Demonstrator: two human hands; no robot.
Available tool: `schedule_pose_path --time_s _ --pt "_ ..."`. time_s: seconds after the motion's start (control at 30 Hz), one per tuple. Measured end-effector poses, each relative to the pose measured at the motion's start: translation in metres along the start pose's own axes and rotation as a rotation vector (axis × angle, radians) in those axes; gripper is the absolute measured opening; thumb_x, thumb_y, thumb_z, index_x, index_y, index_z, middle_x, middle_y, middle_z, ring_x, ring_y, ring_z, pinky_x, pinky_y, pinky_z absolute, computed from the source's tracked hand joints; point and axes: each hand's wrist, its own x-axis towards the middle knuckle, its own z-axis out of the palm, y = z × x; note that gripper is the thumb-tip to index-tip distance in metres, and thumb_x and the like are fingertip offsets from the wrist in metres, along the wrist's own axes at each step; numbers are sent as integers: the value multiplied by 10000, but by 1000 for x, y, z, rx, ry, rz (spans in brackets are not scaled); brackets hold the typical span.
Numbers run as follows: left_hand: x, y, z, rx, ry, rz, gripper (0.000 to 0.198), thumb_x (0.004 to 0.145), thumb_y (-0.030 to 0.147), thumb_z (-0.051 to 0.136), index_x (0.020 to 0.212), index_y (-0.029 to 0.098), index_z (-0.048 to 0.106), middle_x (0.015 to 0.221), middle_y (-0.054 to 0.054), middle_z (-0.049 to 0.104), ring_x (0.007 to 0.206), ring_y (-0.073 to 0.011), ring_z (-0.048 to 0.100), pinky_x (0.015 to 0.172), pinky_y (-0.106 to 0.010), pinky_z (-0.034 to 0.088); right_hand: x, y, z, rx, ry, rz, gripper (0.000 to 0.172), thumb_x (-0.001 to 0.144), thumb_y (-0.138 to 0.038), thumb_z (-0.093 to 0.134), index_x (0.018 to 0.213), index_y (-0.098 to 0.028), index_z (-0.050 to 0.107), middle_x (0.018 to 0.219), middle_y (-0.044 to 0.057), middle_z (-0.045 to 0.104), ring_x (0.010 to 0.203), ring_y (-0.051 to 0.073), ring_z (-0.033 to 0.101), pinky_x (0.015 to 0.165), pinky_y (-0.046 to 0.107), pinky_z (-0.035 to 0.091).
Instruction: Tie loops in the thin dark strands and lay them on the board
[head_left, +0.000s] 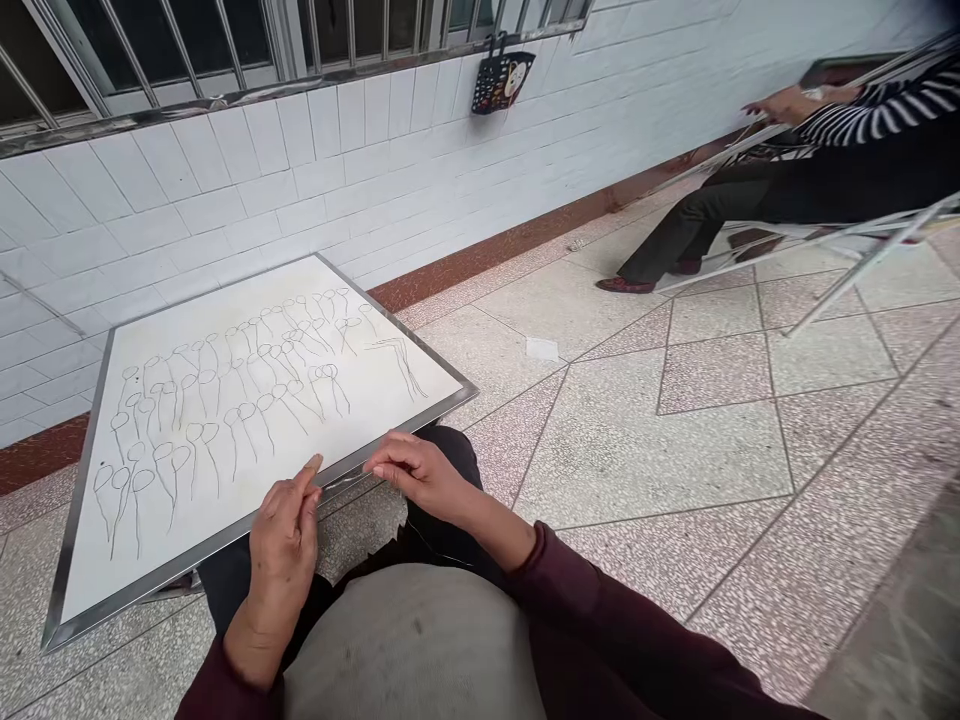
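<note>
A: Where to look first?

B: Toward the near edge of the table (315, 275), close to its near right corner. Sitting there in dark red sleeves (592, 595), with left hand (283, 530) and right hand (431, 480) just apart beside the metal rim (187, 556).

A: Gripping anything?

B: Pinching with both, by the look of it, on 1 thin strand (345, 480), almost lost against the rim. On the left, bringing thumb and fingers together, with forefinger pointed out over the white top; on the right, pressing thumb to curled forefinger, leaving no clear gap. Impossible to tell exactly where along its length.

A: Lying which way?

B: Stretching from hand to hand, apparently, with long axis roughly along the near edge. Reaching both sets of fingertips, so favoring neither for nearness.

A: And on the white top?

B: Showing looped strands (247, 408) in rows from the left edge toward the right edge, with tails mostly toward the near edge. Showing also, by the right edge, a bent bunch of loose strands (405, 365), nearer to the right hand than to the left.

A: Anything beyond?

B: Past the right edge, well apart, showing another person in a striped sleeve (862, 120), seated.
</note>
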Motion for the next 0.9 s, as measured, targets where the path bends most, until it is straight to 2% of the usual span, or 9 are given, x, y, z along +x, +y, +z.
schedule_pose_path --time_s 0.1,0.23,0.47,0.67,0.9 --pt "1 0 -4 72 60 -11 407 940 268 487 1346 264 514 897 -24 662 850 -174 607 793 -334 496 1 -1 -4 -23 25 32 218 963 -323 528 908 -178 681 724 23 561 687 142 515 636 249 410" --pt "0 10 0 25 0 -26 511 903 296 564 1398 296 438 997 -21 668 896 -172 625 775 -319 517 0 -5 -1 4 -24 -6 209 962 -324 532 925 -180 679 701 8 528 684 137 509 638 246 413" --pt "-6 18 12 -89 39 -75 458 914 282 547 1366 300 477 825 31 665 753 -132 627 749 -293 527 -1 -8 10 10 -90 -54 154 951 -270 544 1006 -184 659 801 26 567 700 127 509 635 242 438" --pt "-7 22 13 -118 47 -80 470 903 270 563 1366 267 480 812 30 676 762 -134 643 796 -309 534 2 -8 22 30 -54 -168 132 940 -265 573 942 -182 675 755 28 598 740 140 537 634 237 453" --pt "-7 21 10 -107 5 -3 441 921 240 543 1358 264 491 859 10 697 809 -147 661 770 -302 549 3 -10 20 21 -65 -163 135 938 -250 565 924 -176 677 714 25 590 724 146 530 619 241 451"
